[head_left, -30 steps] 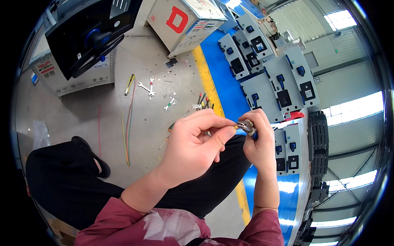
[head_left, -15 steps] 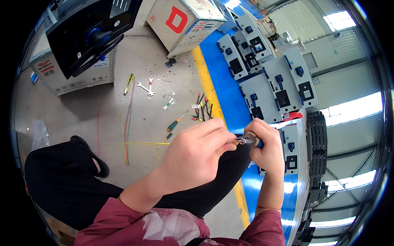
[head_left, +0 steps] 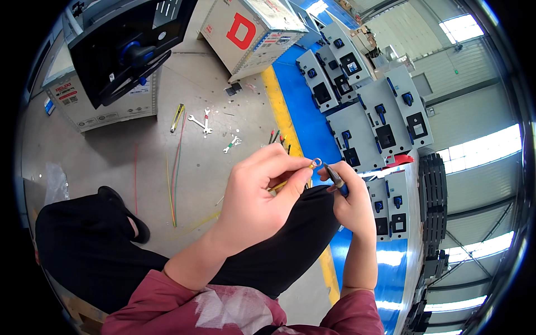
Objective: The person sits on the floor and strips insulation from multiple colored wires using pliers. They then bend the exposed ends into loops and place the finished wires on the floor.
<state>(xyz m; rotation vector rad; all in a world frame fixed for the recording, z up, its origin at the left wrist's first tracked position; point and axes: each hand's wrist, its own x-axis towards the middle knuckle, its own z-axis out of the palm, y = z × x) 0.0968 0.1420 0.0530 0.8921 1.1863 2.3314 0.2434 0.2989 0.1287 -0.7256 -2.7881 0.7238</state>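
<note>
My left hand (head_left: 259, 198) pinches a yellow wire (head_left: 282, 185) between thumb and forefinger. Its bare end is bent into a small round loop (head_left: 317, 162) that stands out past the fingertips. A blurred length of the wire trails off to the left behind the hand. My right hand (head_left: 354, 204) is wrapped round a pair of pliers (head_left: 336, 178) with dark metal jaws and a blue grip. The jaw tips point up towards the loop but are apart from it. Most of the pliers' handles are hidden in the palm.
On the floor lie loose red and green-yellow wires (head_left: 170, 195), a yellow cutter knife (head_left: 177, 118), spanners (head_left: 205, 124) and short dark cables (head_left: 273, 136). Boxes (head_left: 245, 42) stand beyond. Grey cabinets (head_left: 357, 134) with blue handles stand on the blue floor at right.
The pliers have come off the wire end and tilted, so the loop now shows free. My left hand has shifted slightly up and left with the wire.
</note>
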